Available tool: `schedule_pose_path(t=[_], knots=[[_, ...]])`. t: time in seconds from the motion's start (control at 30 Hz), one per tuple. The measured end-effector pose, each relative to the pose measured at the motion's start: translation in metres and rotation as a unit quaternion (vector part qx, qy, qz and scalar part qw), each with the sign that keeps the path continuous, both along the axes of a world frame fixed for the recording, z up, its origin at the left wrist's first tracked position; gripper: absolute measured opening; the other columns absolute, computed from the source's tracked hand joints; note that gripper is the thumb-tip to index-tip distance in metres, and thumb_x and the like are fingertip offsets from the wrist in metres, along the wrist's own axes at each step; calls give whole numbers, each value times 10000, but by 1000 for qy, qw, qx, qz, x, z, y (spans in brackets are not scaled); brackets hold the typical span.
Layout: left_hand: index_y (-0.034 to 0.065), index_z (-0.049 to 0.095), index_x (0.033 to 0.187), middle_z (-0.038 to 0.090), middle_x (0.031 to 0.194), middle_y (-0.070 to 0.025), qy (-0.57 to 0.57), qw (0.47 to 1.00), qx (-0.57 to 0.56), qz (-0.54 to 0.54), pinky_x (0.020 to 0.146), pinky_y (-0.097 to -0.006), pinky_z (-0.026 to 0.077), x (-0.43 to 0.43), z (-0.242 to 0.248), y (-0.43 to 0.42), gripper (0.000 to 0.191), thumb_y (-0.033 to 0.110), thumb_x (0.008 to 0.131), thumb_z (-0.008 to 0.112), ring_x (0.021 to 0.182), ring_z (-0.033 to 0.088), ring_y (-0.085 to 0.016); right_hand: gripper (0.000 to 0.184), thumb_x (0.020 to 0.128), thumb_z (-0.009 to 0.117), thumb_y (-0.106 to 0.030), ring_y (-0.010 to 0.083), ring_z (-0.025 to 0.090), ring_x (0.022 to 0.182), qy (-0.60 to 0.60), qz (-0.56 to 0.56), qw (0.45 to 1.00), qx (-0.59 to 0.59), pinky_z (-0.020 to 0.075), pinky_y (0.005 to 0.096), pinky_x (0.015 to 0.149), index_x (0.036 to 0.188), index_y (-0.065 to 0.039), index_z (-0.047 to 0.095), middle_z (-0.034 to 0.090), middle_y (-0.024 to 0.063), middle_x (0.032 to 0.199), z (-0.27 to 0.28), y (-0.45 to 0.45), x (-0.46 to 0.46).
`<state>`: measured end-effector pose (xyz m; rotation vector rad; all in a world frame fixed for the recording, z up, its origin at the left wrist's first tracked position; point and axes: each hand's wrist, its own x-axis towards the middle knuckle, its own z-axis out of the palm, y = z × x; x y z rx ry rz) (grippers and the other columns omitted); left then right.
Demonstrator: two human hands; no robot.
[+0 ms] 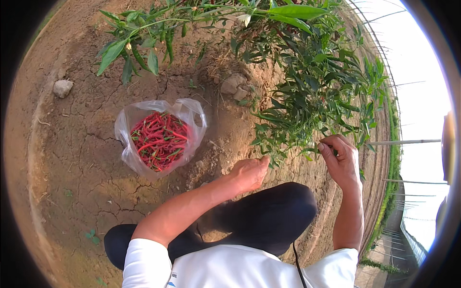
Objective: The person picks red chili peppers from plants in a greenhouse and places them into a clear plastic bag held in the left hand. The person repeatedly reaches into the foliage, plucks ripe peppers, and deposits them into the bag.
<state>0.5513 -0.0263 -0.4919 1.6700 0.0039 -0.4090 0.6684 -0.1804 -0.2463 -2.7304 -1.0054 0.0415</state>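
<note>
My right hand (340, 158) is at the lower edge of a chili pepper plant (306, 82), its thumb and forefinger pinched on a green leafy sprig (310, 149). My left hand (251, 174) is beside the lowest leaves of the same plant, fingers curled and fingertips at the foliage. Whether it holds anything is hidden. To the left, on the soil, a clear plastic bag (126, 135) stands with its mouth open. Inside lies a heap of slender red chili peppers (162, 140), some with green stems.
A branch with green chilies (169, 45) reaches across the top. Dry cracked soil (97, 180) surrounds the bag, with a stone (63, 88) at far left and clods (233, 84) by the plant base. My bent knees (299, 201) are below my hands. Greenhouse poles (407, 142) are at right.
</note>
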Motion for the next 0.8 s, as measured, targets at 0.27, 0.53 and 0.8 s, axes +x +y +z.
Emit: schedule_pose_path(t=[0.27,0.53,0.8], knots=[[-17,335,1566,703,1079,-320,-71,982,175,0,790,-572,578,-8,-14,59,678,210,987,605,932,714,-490,201,961,782,-216,361,712,854,33,16,999,18,561,429,736,1037,-34,746,715,142,959,-15,20,-17],[-30,425,1496,659,1105,-276,-211,934,288,-5,821,-553,552,-46,31,131,631,176,954,674,980,676,-482,270,966,772,-214,376,726,928,87,50,995,19,583,427,786,1159,-30,731,736,161,1081,-22,33,-25],[-17,565,1415,708,1185,-228,-72,959,267,-64,926,-456,566,-92,88,175,543,240,967,731,1087,709,-394,434,946,772,-231,395,740,1000,68,132,989,2,615,473,843,1329,-68,646,626,192,1429,13,65,-55]])
